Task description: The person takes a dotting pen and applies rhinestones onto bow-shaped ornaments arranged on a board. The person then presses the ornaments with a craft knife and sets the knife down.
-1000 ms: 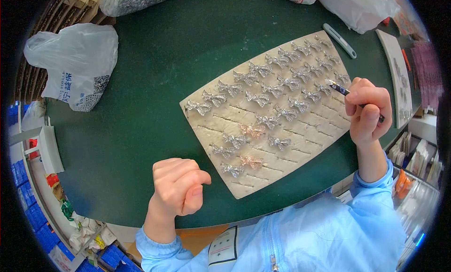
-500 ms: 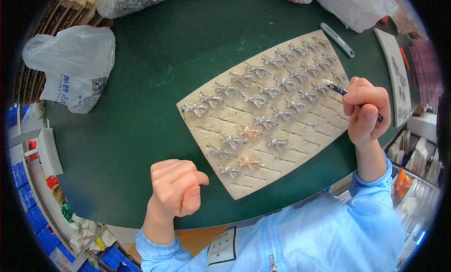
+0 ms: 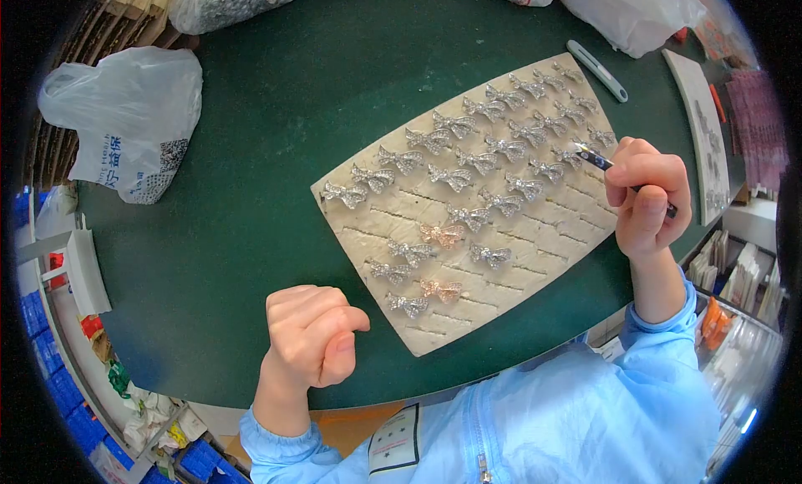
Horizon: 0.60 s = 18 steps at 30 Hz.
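My right hand [image 3: 652, 201] grips a dark, slim pen-like tool [image 3: 594, 157] with a pale tip. That tip points at a silver bow-shaped ornament [image 3: 566, 155] near the right side of a cream slotted board [image 3: 522, 277]. Rows of sparkling silver bows stand in the slots, and two rose-gold bows, one of them a lower rose-gold bow [image 3: 441, 291], sit among them. My left hand [image 3: 311, 338] is closed in a fist by the table's front edge, left of the board's near corner. Nothing shows between its fingers.
The board lies on a dark green table [image 3: 242, 166]. A grey cutter-like tool [image 3: 597, 70] lies beyond its far corner. Plastic bags [image 3: 138, 120] stand at the far left and far right. At the right edge is a second pale board [image 3: 697, 129] with small pieces.
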Each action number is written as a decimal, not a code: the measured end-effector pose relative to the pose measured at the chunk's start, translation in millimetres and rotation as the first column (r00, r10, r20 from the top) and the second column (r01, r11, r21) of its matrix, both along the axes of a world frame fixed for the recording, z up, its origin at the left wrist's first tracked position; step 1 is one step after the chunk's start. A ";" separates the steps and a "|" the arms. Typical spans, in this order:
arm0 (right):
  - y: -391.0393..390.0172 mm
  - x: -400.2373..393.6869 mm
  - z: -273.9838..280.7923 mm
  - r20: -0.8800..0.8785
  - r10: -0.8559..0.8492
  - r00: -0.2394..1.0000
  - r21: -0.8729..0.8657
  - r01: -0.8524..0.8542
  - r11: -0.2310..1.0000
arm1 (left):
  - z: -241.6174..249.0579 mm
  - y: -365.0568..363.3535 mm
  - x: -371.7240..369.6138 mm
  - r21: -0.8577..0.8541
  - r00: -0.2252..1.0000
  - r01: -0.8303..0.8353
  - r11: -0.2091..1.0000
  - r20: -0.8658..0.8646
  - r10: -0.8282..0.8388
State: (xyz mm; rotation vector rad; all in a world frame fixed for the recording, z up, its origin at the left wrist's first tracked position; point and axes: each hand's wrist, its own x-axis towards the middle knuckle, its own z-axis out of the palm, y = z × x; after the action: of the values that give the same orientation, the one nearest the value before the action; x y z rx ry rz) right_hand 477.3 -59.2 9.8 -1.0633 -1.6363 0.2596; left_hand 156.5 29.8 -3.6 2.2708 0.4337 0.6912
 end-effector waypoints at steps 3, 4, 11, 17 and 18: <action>0.5 0.7 0.2 0.002 0.018 1.000 0.000 -0.018 1.000 | 2.6 1.3 0.5 -0.008 1.000 0.010 1.000 0.003 -0.009; 0.7 1.2 -0.2 0.003 0.023 1.000 0.005 -0.023 1.000 | 3.0 1.6 0.8 -0.012 1.000 0.013 1.000 0.007 -0.013; -1.7 0.1 -1.7 -0.014 0.016 1.000 0.016 -0.016 1.000 | 1.5 0.6 0.4 -0.024 1.000 0.007 1.000 0.012 -0.007; -0.9 0.6 0.2 -0.022 0.036 0.999 0.016 -0.036 0.999 | 1.8 0.5 -0.2 -0.016 1.000 0.012 1.000 0.005 -0.012; -0.8 0.5 0.0 -0.026 0.036 0.999 0.017 -0.036 0.999 | 2.0 0.3 0.5 -0.017 1.000 0.011 1.000 0.007 -0.011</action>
State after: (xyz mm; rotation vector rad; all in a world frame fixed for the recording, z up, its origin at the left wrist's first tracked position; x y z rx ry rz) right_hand 477.8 -60.0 9.8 -1.0142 -1.6324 0.2822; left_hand 156.9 30.1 -1.6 2.2521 0.4222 0.6873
